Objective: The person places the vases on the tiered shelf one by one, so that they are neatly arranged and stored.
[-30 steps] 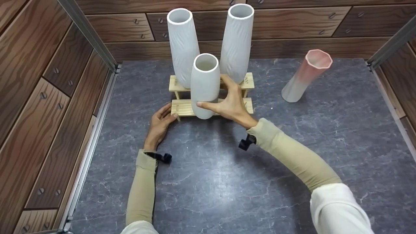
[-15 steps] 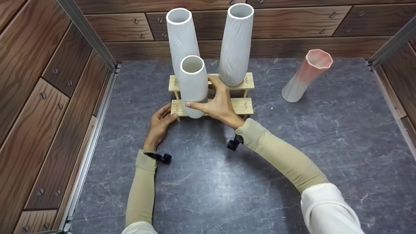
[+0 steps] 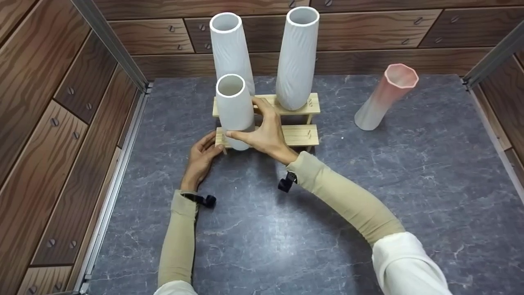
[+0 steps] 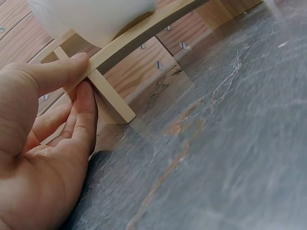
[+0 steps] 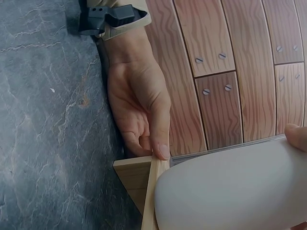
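Note:
My right hand (image 3: 268, 133) grips a smooth white vase (image 3: 235, 110) from its right side, thumb across the front. The vase stands upright at the left part of the lower step of a two-tier wooden stand (image 3: 298, 135). In the right wrist view its rounded base (image 5: 192, 191) meets the step's board. At the stand's left end my left hand (image 3: 200, 157) pinches the lower board; the left wrist view shows the thumb (image 4: 62, 74) at the board's corner and the fingers by the leg (image 4: 112, 100). Two taller, ribbed white vases, one left (image 3: 231, 45) and one right (image 3: 298, 61), stand on the upper step.
A pink-and-white vase (image 3: 387, 96) with an angular rim stands on the dark marbled tabletop (image 3: 262, 229), right of the stand. Wood-patterned panels (image 3: 368, 30) close off the back and sides, with metal rails (image 3: 112, 196) along the edges.
My right hand has slid the smooth white vase leftward along the lower step, so it now overlaps the rear left vase. The left hand stays at the stand's end.

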Demonstrator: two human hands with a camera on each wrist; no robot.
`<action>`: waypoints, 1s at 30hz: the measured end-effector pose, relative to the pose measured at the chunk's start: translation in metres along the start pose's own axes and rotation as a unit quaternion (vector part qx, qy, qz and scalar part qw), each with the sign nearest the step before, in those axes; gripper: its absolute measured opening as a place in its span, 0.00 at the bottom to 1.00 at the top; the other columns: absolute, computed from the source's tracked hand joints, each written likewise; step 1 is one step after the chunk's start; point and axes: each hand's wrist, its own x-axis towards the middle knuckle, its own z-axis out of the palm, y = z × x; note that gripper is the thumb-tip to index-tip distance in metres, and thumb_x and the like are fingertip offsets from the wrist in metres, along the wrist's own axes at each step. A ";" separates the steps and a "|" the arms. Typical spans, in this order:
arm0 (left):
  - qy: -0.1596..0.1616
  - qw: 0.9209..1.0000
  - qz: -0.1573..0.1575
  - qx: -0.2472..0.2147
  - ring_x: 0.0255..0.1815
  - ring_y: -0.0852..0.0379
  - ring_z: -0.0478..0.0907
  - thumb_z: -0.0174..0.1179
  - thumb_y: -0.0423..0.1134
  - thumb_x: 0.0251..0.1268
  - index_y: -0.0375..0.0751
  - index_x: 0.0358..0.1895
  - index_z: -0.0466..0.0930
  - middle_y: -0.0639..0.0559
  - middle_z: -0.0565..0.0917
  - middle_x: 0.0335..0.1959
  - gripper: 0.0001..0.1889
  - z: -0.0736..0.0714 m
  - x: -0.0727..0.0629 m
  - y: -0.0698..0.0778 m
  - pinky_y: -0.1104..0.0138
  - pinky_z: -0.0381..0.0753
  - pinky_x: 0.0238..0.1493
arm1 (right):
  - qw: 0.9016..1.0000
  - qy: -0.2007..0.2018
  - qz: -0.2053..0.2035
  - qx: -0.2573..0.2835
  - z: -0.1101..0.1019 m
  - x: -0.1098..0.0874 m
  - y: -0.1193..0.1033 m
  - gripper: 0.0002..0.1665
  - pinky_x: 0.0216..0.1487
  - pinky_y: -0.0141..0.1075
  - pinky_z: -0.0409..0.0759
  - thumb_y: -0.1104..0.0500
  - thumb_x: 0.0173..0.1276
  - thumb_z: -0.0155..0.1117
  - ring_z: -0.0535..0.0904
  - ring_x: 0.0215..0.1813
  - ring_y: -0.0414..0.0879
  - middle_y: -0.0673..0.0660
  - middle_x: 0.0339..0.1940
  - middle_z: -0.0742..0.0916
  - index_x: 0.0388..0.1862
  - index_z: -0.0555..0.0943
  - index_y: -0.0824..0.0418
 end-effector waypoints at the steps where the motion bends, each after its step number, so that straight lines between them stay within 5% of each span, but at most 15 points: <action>1: 0.002 1.000 0.000 0.000 0.70 0.46 0.75 0.65 0.24 0.73 0.27 0.80 0.65 0.31 0.71 0.76 0.34 0.000 0.000 0.000 0.70 0.83 0.60 | 1.000 0.001 0.001 -0.001 0.001 0.000 0.000 0.57 0.61 0.41 0.87 0.47 0.42 0.96 0.84 0.60 0.49 0.59 0.60 0.87 0.70 0.80 0.64; 17: -0.002 1.000 0.000 -0.018 0.65 0.54 0.79 0.65 0.23 0.72 0.26 0.79 0.65 0.31 0.71 0.77 0.34 0.002 0.001 -0.001 0.71 0.84 0.59 | 0.999 0.012 -0.006 -0.042 0.007 -0.002 0.001 0.56 0.62 0.37 0.83 0.42 0.42 0.95 0.82 0.58 0.45 0.57 0.57 0.86 0.69 0.81 0.62; 30: 0.002 1.000 -0.004 -0.016 0.71 0.48 0.75 0.65 0.23 0.73 0.26 0.80 0.64 0.31 0.69 0.78 0.35 -0.001 0.000 0.000 0.72 0.83 0.62 | 0.998 0.003 -0.004 -0.066 0.011 -0.005 -0.001 0.58 0.63 0.41 0.82 0.44 0.43 0.95 0.81 0.59 0.47 0.58 0.58 0.84 0.71 0.78 0.62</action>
